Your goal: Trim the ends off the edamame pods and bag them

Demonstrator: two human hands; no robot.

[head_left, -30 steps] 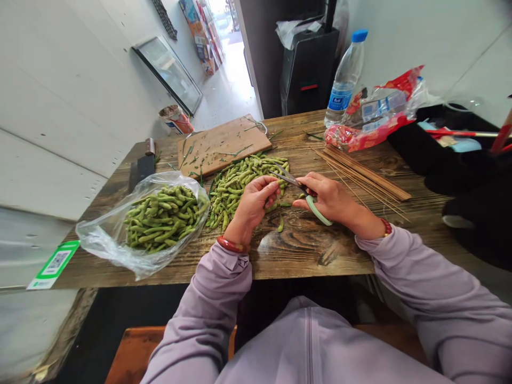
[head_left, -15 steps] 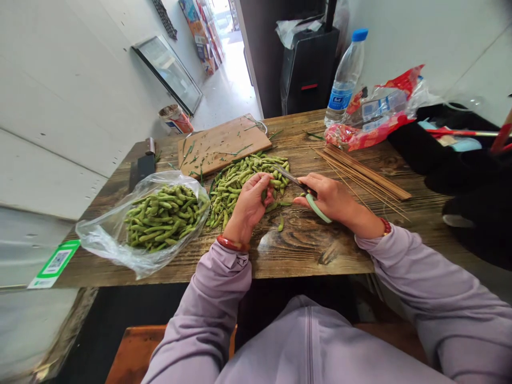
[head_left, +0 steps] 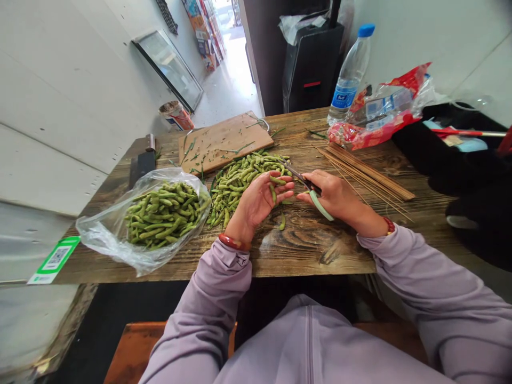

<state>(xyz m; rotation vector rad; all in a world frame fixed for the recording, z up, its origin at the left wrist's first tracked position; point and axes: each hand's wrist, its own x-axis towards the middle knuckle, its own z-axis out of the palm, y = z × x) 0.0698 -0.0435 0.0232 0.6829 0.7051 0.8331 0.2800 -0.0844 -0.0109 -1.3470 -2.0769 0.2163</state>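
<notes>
My left hand (head_left: pixel 262 200) is turned palm up with its fingers loosely curled, and a couple of green edamame pods (head_left: pixel 273 193) lie in it. My right hand (head_left: pixel 334 193) grips scissors (head_left: pixel 319 205) with pale green handles, their blades pointing up and left past my left fingertips. Behind my left hand spreads a heap of edamame pods (head_left: pixel 230 184) on the wooden table. One loose pod (head_left: pixel 282 221) rests on the wood below my left fingers. Further left, a clear plastic bag (head_left: pixel 102 234) lies open around a pile of pods (head_left: pixel 164 216).
A cutting board (head_left: pixel 224 143) with green scraps lies at the back, a cleaver (head_left: pixel 142 166) to its left. Bamboo skewers (head_left: pixel 370 173) lie right of my right hand. Behind them are a water bottle (head_left: pixel 348 80) and a red plastic package (head_left: pixel 372 136). The table's front edge (head_left: pixel 304 274) is near my body.
My left hand has gone from a pinch to an open-palmed curl, showing the pods in it. The scissors stay in my right hand, slightly further right in view.
</notes>
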